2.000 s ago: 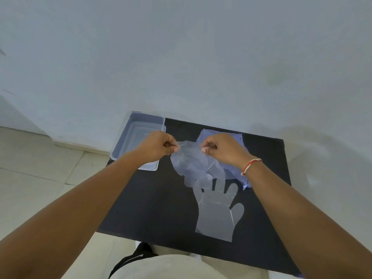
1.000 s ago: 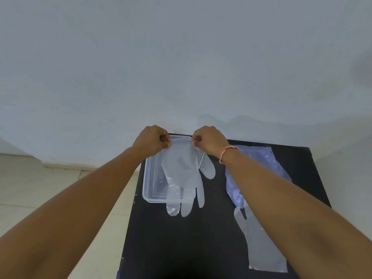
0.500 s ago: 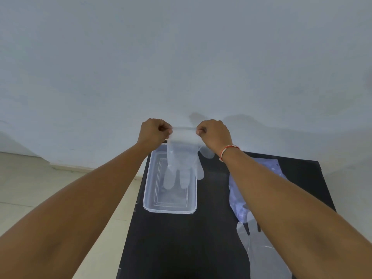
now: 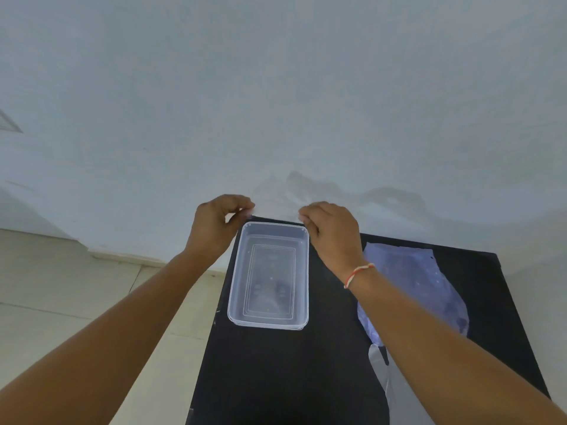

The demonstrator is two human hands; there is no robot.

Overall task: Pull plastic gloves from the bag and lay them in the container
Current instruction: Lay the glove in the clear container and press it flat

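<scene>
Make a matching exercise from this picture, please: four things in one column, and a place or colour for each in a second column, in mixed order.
Things:
1. container
2. bag
3. wrist string
4. table

Descriptions:
A. black, carries the other items
B. red and white, around the right wrist
C. clear, rectangular, at the table's far left corner
D. bluish, crumpled, right of the right forearm

Pairs: 1-C, 2-D, 3-B, 4-A
</scene>
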